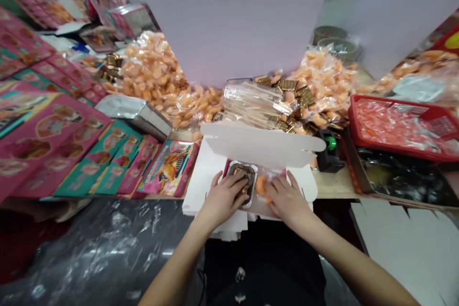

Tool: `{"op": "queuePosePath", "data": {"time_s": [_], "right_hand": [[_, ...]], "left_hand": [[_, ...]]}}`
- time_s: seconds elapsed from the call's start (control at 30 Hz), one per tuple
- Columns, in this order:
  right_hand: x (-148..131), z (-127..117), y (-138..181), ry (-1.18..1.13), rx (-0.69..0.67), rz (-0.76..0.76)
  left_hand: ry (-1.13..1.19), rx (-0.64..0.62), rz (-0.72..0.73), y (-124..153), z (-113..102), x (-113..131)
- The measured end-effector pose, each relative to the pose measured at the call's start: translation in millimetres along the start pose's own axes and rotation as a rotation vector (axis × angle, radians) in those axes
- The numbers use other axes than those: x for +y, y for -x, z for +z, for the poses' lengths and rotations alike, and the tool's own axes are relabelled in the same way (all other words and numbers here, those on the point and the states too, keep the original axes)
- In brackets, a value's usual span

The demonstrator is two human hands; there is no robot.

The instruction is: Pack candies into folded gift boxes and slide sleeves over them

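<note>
Head view: we note the left hand (224, 198) curled over and gripping a foil tray (242, 183) of brown food, which sits inside an open white carton (261, 146), while the right hand (285, 196) lies open, fingers spread, on wrapped orange pieces (261, 185) just beside the tray.

Body of the wearer, seen from the head camera. We observe a left forearm (175, 267) and a right forearm (358, 267), both bare as far as the frame shows, ending in a bare left hand (222, 197) and a bare right hand (287, 196). Between the forearms we see a black garment (265, 258), its front bearing two small pale marks (240, 275), one above the other, too small to identify. Along its left edge we note a thin dark cord (201, 279).
</note>
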State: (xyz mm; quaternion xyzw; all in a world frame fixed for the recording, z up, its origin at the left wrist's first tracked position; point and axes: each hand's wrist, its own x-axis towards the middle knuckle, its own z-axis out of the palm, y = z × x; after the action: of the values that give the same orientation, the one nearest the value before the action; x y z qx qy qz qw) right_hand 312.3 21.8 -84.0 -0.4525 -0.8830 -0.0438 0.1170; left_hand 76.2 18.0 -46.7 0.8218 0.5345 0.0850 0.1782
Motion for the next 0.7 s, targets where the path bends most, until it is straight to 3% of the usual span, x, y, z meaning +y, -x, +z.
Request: {"op": "queuePosePath", "data": {"time_s": [0.3,0.47,0.53,0.6,0.63,0.7], "right_hand": [[9.3,11.0,5.6,-0.201,0.192,0.002],[32.2,1.0,13.6,-0.277,0.163,-0.198],[42.0,-2.6,16.7,-0.185,0.181,-0.295],[47.3,-2.4,17.8,-0.063,0.210,-0.271],[47.7,-0.5,17.7,-0.024,0.214,-0.225],[44.9,6.2,16.4,-0.004,0.199,-0.131]], "left_hand": [[0.148,0.050,-0.065,2.0,3.3,2.7],[0.264,0.199,0.031,13.5,11.2,-3.2],[0.336,0.371,0.009,13.6,4.3,-17.7],[0.309,0.559,-0.131,0.4,-13.3,-45.2],[0.258,0.630,-0.222,-12.9,-25.3,-63.3],[0.105,0.650,-0.332,-52.0,-51.2,-102.7]]}}
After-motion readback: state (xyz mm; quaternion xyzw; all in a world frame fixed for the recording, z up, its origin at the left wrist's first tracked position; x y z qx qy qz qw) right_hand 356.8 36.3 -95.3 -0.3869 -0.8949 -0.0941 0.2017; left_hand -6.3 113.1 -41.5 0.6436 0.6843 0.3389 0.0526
